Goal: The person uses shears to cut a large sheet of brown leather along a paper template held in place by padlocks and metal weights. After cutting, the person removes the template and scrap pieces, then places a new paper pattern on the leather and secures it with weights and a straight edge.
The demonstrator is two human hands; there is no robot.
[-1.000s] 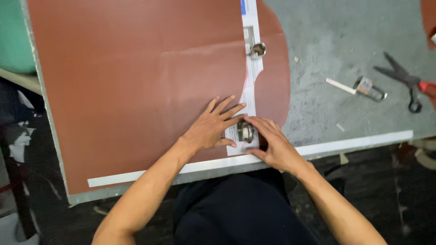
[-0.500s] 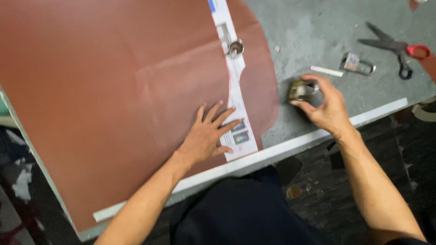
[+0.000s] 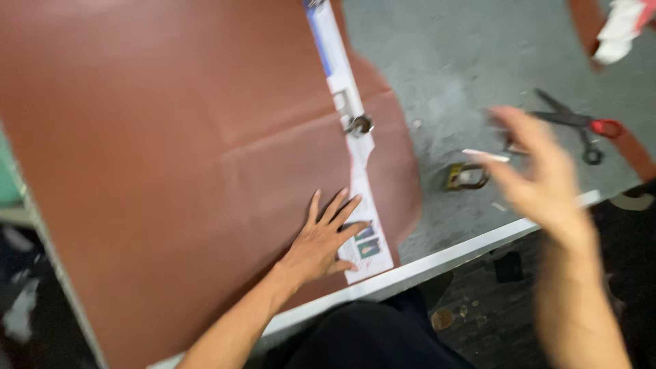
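- Your left hand (image 3: 320, 244) lies flat, fingers spread, on the paper pattern strip (image 3: 350, 154), whose long axis runs from 5 to 11 o'clock across the brown leather sheet (image 3: 171, 171).
- Your right hand (image 3: 543, 179) is raised, open and blurred, holding nothing.

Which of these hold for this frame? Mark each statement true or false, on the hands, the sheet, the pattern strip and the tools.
1. The left hand lies flat on the brown sheet, fingers on the paper pattern strip. True.
2. The right hand presses on the pattern strip. False: it is raised over the grey table, blurred, apart from the strip.
3. Scissors with a red handle lie on the table. True.
4. The scissors lie on the brown sheet. False: they lie on bare table, right of it.
5. A small metal weight sits on the strip. True.
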